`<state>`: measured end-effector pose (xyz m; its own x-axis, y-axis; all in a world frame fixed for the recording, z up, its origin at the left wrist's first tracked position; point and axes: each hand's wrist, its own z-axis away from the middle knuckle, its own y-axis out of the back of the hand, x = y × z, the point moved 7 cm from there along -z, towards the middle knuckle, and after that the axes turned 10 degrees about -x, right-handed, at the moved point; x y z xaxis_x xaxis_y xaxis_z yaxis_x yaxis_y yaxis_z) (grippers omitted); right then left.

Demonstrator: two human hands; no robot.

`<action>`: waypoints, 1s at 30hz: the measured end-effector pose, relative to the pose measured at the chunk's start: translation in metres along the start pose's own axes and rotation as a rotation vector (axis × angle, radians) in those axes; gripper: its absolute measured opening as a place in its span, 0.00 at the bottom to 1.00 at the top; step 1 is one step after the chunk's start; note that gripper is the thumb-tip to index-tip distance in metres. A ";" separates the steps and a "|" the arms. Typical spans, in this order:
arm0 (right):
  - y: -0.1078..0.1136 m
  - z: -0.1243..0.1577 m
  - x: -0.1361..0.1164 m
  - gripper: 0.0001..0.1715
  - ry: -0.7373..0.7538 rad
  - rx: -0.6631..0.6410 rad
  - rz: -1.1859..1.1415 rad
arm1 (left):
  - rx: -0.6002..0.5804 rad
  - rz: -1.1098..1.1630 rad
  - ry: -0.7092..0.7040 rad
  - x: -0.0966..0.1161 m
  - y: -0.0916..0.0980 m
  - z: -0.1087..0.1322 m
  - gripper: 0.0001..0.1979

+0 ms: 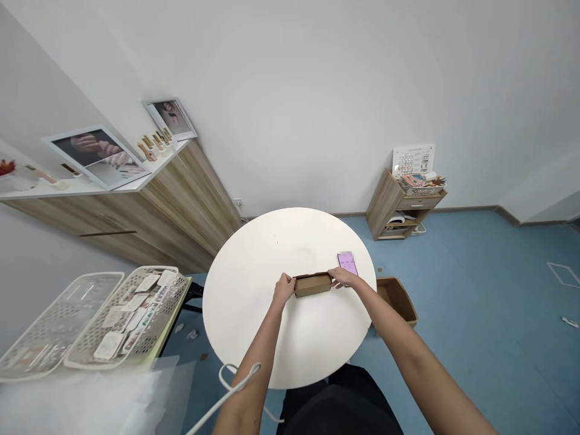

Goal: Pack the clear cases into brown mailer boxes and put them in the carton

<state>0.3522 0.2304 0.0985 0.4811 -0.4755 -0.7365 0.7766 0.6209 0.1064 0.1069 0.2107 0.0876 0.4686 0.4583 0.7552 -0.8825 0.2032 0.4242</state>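
A small brown cardboard box (313, 286) is held between my two hands over the round white table (244, 302). My left hand (284, 288) grips the box's left end, with the fingers bent against it. At the right end, my right hand (343, 277) holds the upper corner between thumb and fingers. A dark edge of cardboard runs along the top of the box. Just behind my right hand lies a phone (347, 261) with a pink screen, partly covered by that hand.
A larger brown box (397, 300) stands on the floor right of the table. White baskets (118, 320) with cards are at the left. A white cable (226, 396) crosses near my left forearm. A small wooden cabinet (383, 205) stands by the wall.
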 end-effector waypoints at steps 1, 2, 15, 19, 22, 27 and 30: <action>0.000 0.001 0.000 0.16 0.005 -0.015 -0.003 | -0.022 0.022 0.016 -0.001 0.001 -0.001 0.08; 0.001 0.002 0.000 0.16 0.006 -0.026 -0.006 | -0.047 0.042 0.030 -0.001 0.002 -0.002 0.09; -0.009 0.000 0.016 0.16 0.126 0.075 0.176 | -0.108 0.000 -0.097 -0.001 0.012 0.008 0.06; -0.013 0.008 0.021 0.26 0.249 0.224 0.347 | -0.102 -0.050 -0.213 -0.004 0.003 0.024 0.11; -0.028 0.014 0.025 0.32 0.335 0.298 0.456 | -0.052 -0.206 -0.416 -0.003 -0.015 0.044 0.26; -0.055 0.018 0.032 0.36 0.268 0.422 0.685 | 0.062 -0.550 -0.523 -0.019 -0.047 0.066 0.35; -0.062 0.020 0.028 0.35 0.231 0.471 0.672 | 0.088 -0.686 -0.551 -0.023 -0.046 0.064 0.34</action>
<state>0.3260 0.1665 0.0849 0.8453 0.0724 -0.5294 0.4682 0.3769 0.7992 0.1391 0.1352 0.0827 0.8669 -0.2273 0.4436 -0.4036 0.2020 0.8924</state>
